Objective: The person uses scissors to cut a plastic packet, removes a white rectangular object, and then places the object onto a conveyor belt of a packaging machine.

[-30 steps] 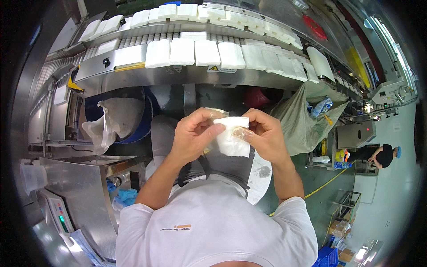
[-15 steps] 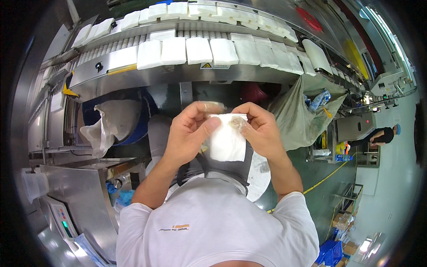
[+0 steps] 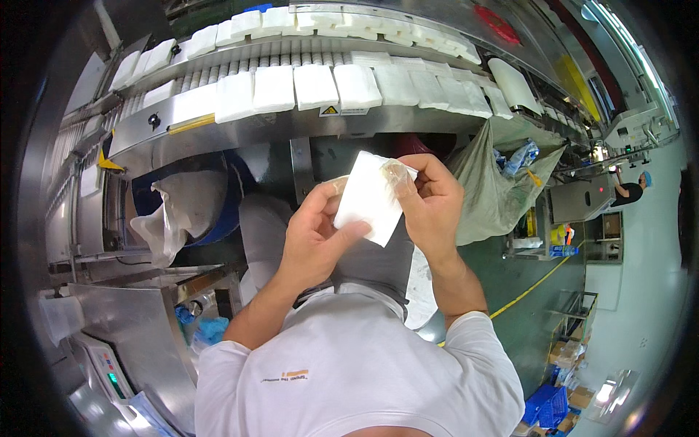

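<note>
Both hands hold a white folded tissue pack (image 3: pixel 364 195), flat and rectangular, in front of my lap. My left hand (image 3: pixel 309 237) grips its left side, with the thumb across the lower face and the fingers partly hidden behind. At the upper right corner, my right hand (image 3: pixel 433 207) pinches it between thumb and fingers. A clear, wrinkled film covers the tip of the right thumb. The pack is tilted, its lower end pointing down to the right.
Ahead, a metal roller conveyor (image 3: pixel 247 120) carries rows of white packs (image 3: pixel 315 86). A blue bin (image 3: pixel 237 197) with a pale liner stands left, a grey-green sack (image 3: pixel 488 189) right. A steel cabinet (image 3: pixel 124 313) and digital scale (image 3: pixel 109 368) are lower left. A person (image 3: pixel 628 191) stands far right.
The pack has turned from upright to tilted and risen slightly. My left hand has moved right and down, its thumb now on the pack's lower part. The person at right has shifted.
</note>
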A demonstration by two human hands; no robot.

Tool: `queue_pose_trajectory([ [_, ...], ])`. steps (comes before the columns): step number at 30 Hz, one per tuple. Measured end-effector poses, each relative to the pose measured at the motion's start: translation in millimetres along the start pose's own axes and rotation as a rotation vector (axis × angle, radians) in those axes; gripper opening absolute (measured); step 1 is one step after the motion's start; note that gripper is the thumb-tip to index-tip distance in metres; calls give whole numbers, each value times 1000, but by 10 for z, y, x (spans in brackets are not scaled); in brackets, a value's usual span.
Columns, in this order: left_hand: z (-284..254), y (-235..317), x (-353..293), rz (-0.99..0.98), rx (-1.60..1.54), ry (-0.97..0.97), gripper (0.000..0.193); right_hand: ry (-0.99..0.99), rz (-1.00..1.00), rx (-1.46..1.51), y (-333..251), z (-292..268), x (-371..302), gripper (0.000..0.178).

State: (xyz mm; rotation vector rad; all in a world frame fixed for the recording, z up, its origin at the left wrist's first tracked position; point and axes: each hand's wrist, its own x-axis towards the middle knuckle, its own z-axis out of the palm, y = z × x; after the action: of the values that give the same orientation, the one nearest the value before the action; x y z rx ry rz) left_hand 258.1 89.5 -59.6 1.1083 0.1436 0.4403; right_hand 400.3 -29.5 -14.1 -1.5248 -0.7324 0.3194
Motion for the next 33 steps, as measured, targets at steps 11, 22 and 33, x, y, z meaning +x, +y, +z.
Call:
queue_pose_trajectory([
  [11,-78,-48,34,-84,82,-25,56,-223,10,-267,-25,-181,117,29],
  [22,-17,-119,97,-70,-11,83,39,-129,-97,-363,-127,-118,19,28],
  [33,-296,-162,89,-451,-554,-215,68,-535,-183,-42,-70,-739,290,63],
])
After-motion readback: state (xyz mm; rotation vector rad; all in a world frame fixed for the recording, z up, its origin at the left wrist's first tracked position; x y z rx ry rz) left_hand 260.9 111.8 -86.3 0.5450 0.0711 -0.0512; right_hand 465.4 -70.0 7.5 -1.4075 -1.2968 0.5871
